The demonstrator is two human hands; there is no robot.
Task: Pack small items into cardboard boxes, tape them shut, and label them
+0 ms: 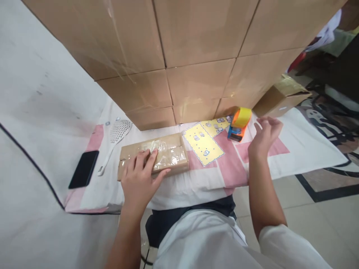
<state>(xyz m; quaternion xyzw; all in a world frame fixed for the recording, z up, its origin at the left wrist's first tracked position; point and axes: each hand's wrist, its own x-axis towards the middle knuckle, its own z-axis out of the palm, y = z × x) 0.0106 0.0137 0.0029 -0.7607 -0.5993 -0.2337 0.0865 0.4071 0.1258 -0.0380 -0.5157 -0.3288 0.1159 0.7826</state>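
Note:
A small brown cardboard box, with shiny clear tape across its top, lies on the cloth in front of me. My left hand rests on its left part, fingers spread over the top and thumb along the near edge. To the right, my right hand hovers above the cloth, fingers loosely bent and apart, with nothing visible in it. Just left of that hand stands an orange and blue tape dispenser carrying a roll of yellow tape; the two do not touch.
Stacked cardboard boxes rise like a wall behind the work area. A white perforated skimmer and a black phone lie at left. Another carton stands at back right. The patterned cloth covers the table; a wall borders the left.

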